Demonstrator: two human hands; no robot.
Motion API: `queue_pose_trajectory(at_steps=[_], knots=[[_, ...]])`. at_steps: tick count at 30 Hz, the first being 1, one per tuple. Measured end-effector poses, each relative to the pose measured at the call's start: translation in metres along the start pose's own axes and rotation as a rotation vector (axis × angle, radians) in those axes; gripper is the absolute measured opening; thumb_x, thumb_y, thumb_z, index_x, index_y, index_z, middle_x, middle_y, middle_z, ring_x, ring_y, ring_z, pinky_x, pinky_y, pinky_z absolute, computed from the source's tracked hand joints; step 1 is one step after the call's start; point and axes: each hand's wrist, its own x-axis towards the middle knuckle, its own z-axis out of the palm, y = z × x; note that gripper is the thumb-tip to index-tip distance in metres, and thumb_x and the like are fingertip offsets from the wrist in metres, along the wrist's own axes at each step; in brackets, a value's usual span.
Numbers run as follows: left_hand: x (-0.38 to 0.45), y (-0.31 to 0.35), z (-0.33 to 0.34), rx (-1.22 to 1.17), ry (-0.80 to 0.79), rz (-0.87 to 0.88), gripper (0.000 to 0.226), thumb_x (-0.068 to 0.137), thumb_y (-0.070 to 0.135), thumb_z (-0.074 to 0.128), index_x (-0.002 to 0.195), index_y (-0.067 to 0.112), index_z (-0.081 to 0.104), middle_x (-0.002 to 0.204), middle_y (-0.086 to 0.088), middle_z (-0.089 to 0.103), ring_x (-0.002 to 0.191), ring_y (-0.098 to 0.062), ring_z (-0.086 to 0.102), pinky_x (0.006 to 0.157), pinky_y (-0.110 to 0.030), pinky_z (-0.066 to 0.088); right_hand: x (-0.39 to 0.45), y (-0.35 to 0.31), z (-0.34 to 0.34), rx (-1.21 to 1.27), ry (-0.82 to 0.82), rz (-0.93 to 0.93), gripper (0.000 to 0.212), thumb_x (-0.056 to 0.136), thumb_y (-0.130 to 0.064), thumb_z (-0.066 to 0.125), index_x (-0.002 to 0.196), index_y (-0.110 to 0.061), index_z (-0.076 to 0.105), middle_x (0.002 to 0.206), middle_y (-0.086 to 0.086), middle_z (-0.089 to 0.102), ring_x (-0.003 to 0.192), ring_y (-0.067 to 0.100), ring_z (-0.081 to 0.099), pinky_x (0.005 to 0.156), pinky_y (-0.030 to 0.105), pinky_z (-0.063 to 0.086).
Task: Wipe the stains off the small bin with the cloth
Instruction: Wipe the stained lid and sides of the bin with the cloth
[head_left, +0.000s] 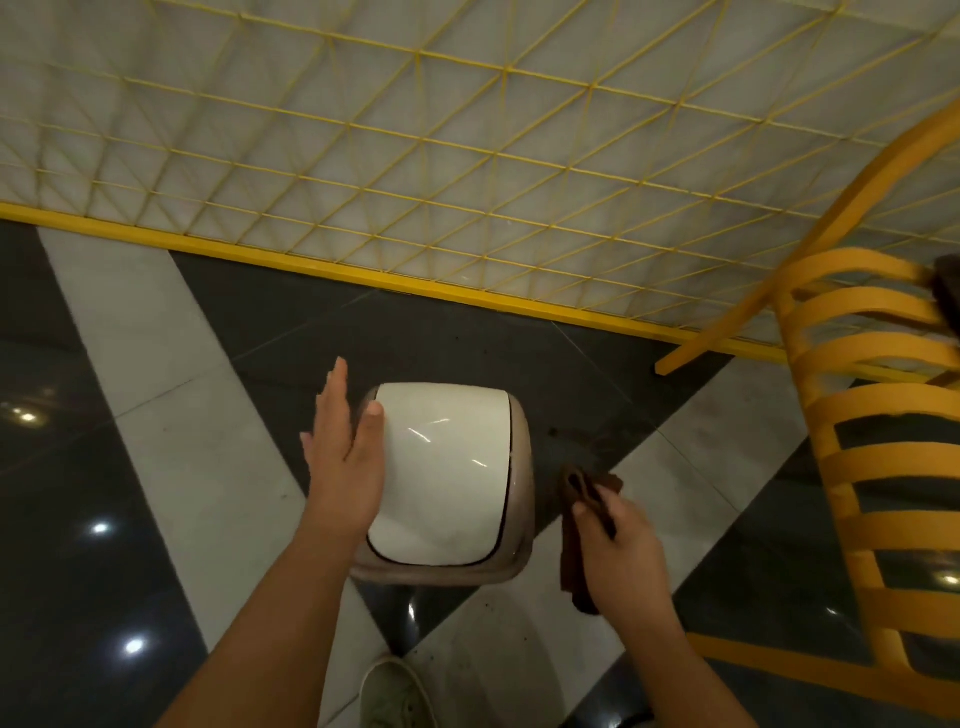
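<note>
Two hands worked the small bin standing on the floor: the left hand lay flat-fingered on its lid, the right hand pinched the cloth just beside it. Steady the bin, then press and rub firmly.

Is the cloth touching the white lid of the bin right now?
No, the brown cloth is held in the right hand beside the small bin, clear of its white lid.
</note>
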Motion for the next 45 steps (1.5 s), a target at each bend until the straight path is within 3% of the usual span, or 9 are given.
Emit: queue_pose_trajectory(at_steps=[2,4,6,11,16,25,30,38,45], knots=[[-0.005,-0.009,-0.013,0.039,-0.058,-0.025,0.072,0.079,0.060,0.049,0.143,0.051,0.016,0.157,0.012,0.018,0.146,-0.014,0.011,0.117,-0.054,0.011,0.007,-0.019,-0.003,0.034,0.028,-0.027,0.031,0.096,-0.030,0.046,0.127,-0.032,0.049,0.108,-0.001,0.056,0.081,0.011,0.059,0.054,0.018,0.046],[-0.007,-0.015,-0.020,0.139,-0.138,-0.024,0.092,0.064,0.071,0.057,0.143,0.050,0.014,0.158,0.012,0.013,0.146,-0.016,0.010,0.116,-0.057,0.013,0.016,-0.040,-0.002,0.009,0.059,-0.149,0.039,0.095,-0.030,0.048,0.132,-0.041,0.042,0.122,-0.009,0.052,0.098,0.011,0.058,0.074,0.032,0.056],[-0.006,-0.018,-0.022,0.192,-0.189,-0.036,0.106,0.056,0.074,0.064,0.144,0.050,0.009,0.158,0.013,0.007,0.146,-0.018,0.008,0.115,-0.058,0.016,0.025,-0.062,0.002,-0.031,0.094,-0.306,0.040,0.094,-0.024,0.052,0.132,-0.038,0.045,0.123,-0.015,0.048,0.110,0.006,0.049,0.096,0.032,0.046],[-0.004,-0.029,-0.008,0.115,-0.275,-0.148,0.141,0.034,0.074,0.077,0.146,0.042,-0.004,0.154,0.007,0.019,0.141,-0.023,0.023,0.109,-0.056,0.031,0.051,-0.093,0.029,-0.404,0.048,-0.615,0.034,0.094,-0.023,0.050,0.127,-0.027,0.055,0.125,-0.003,0.057,0.116,0.017,0.047,0.099,0.030,0.037],[-0.003,-0.039,-0.003,0.037,-0.273,-0.075,0.129,0.048,0.053,0.086,0.146,0.040,0.003,0.146,0.010,0.029,0.129,-0.009,0.032,0.109,-0.039,0.032,0.046,-0.107,0.064,-0.633,0.122,-0.670,0.032,0.096,-0.023,0.046,0.125,-0.025,0.057,0.121,0.001,0.059,0.110,0.020,0.047,0.094,0.032,0.038],[-0.001,-0.042,0.001,0.023,-0.269,-0.026,0.119,0.047,0.061,0.080,0.145,0.039,0.016,0.145,0.014,0.037,0.133,-0.011,0.039,0.109,-0.040,0.036,0.029,-0.133,0.110,-0.545,-0.055,-0.846,0.044,0.087,-0.004,0.052,0.125,-0.026,0.060,0.119,0.001,0.060,0.111,0.022,0.047,0.098,0.032,0.041],[0.004,-0.038,0.008,-0.025,-0.369,-0.063,0.125,0.048,0.054,0.085,0.145,0.044,0.006,0.145,0.010,0.031,0.129,-0.016,0.039,0.104,-0.046,0.042,0.051,-0.095,0.049,-0.488,0.074,-0.670,0.039,0.092,-0.010,0.048,0.124,-0.028,0.060,0.122,0.000,0.059,0.112,0.020,0.046,0.094,0.026,0.036],[0.001,-0.032,0.024,-0.088,-0.422,-0.063,0.114,0.061,0.040,0.084,0.144,0.047,0.007,0.146,0.013,0.030,0.132,-0.014,0.035,0.108,-0.048,0.037,0.040,-0.031,0.013,0.131,0.144,0.072,0.037,0.099,-0.023,0.042,0.134,-0.032,0.047,0.117,-0.008,0.056,0.106,0.019,0.058,0.095,0.041,0.049],[-0.001,-0.024,0.024,-0.190,-0.432,-0.129,0.107,0.058,0.059,0.079,0.142,0.051,0.014,0.145,0.013,0.034,0.132,-0.012,0.036,0.108,-0.047,0.038,0.012,0.019,0.033,-0.029,0.155,-0.001,0.026,0.097,-0.021,0.042,0.116,-0.027,0.059,0.112,-0.001,0.061,0.096,0.017,0.059,0.090,0.038,0.051]])
